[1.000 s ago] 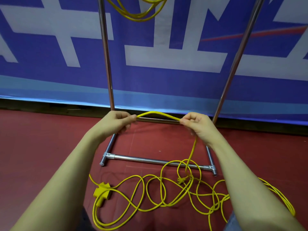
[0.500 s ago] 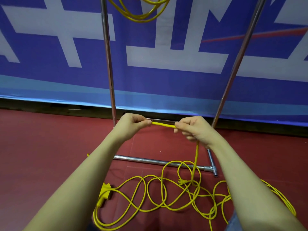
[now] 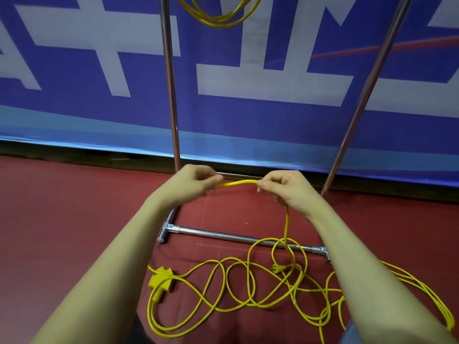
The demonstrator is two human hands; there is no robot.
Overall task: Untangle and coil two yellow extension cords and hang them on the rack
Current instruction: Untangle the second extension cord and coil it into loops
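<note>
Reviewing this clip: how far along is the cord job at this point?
About halfway. One coiled yellow cord already hangs at the top of the rack. The left hand and right hand each pinch a short span of the second cord, which drops to loose overlapping loops on the red floor, with its socket block and plug lying there. Untangling, coiling and hanging it remain.
</note>
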